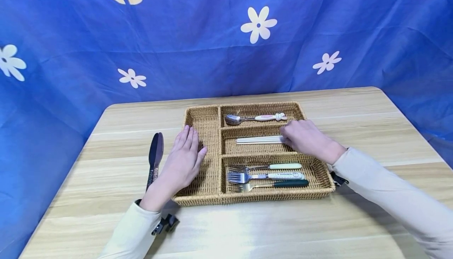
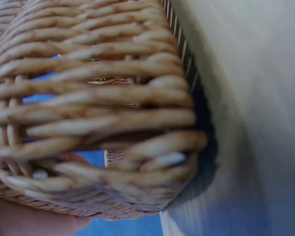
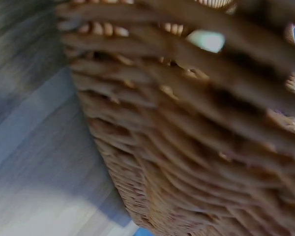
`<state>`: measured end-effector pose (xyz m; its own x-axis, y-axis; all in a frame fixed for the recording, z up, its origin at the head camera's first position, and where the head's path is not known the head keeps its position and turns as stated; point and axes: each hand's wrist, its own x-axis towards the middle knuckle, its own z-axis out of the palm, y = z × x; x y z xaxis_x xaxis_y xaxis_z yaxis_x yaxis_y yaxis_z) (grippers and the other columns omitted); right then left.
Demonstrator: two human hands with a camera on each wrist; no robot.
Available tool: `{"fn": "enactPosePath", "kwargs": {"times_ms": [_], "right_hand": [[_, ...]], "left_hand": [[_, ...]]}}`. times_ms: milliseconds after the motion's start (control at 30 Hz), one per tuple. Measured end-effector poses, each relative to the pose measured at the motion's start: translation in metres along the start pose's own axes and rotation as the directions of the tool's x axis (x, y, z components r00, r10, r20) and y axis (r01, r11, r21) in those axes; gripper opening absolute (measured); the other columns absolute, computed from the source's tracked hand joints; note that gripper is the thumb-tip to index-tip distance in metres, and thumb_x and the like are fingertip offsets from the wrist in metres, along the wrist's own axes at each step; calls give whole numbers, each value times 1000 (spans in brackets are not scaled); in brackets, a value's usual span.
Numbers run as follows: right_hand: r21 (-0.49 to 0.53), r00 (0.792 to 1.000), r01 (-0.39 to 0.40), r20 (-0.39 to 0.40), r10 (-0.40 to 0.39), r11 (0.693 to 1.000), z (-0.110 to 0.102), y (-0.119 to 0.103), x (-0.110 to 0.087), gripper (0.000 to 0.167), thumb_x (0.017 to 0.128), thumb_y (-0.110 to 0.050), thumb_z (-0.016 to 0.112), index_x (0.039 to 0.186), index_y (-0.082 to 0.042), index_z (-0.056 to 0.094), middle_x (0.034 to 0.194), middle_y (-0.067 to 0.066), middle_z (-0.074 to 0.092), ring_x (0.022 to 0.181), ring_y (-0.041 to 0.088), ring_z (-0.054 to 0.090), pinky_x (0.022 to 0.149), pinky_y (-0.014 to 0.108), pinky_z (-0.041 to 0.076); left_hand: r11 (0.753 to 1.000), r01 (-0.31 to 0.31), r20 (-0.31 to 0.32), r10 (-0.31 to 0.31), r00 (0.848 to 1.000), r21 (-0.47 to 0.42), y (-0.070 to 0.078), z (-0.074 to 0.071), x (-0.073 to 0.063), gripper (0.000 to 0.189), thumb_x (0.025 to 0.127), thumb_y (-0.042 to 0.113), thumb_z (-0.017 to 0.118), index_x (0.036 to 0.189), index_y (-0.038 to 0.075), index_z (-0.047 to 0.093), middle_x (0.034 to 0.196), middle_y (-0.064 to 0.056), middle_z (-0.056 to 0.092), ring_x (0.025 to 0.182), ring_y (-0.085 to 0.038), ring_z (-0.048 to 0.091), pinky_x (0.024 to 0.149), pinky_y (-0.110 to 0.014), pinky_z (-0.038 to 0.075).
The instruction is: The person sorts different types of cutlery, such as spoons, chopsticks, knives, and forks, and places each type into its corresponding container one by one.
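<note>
A wicker cutlery tray (image 1: 226,199) with several compartments lies on the table. My left hand (image 1: 184,160) rests over its left rim, fingers straight and together; part of that hand (image 2: 34,219) shows under the weave in the left wrist view. In the middle compartment my right hand (image 1: 301,135), fingers curled, holds the right ends of white chopsticks (image 1: 260,140). Wicker hides this hand in the right wrist view. A spoon (image 1: 253,118) with a rabbit-topped handle lies in the back compartment. Three forks (image 1: 265,176) fill the front one.
Two dark table knives (image 1: 155,156) lie side by side on the wooden table (image 1: 116,152), left of the tray and partly behind the left wrist. A blue flowered cloth (image 1: 198,62) hangs behind the table.
</note>
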<state>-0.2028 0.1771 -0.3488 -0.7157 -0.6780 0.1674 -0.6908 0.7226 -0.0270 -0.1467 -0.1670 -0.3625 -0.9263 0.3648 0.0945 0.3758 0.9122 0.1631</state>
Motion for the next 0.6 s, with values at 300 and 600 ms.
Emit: {"fn": "enactPosePath", "kwargs": {"times_ms": [300, 600], "right_hand": [[14, 1000, -12, -27, 13, 1000, 3, 2, -1, 26, 81, -2, 71, 65, -14, 54, 55, -6, 48, 45, 8, 43, 39, 23, 41], [113, 992, -111, -47, 117, 987, -10, 2, -7, 10, 85, -9, 71, 77, -11, 65, 67, -3, 62, 54, 9, 52, 49, 26, 51]], "left_hand": [[1000, 0, 4, 0, 1000, -15, 0, 0, 0, 63, 106, 32, 33, 144, -17, 23, 152, -32, 19, 145, -40, 5, 119, -50, 6], [1000, -2, -12, 2, 1000, -3, 0, 0, 1, 62, 106, 31, 32, 144, -17, 23, 152, -33, 20, 145, -40, 7, 119, -50, 9]]}}
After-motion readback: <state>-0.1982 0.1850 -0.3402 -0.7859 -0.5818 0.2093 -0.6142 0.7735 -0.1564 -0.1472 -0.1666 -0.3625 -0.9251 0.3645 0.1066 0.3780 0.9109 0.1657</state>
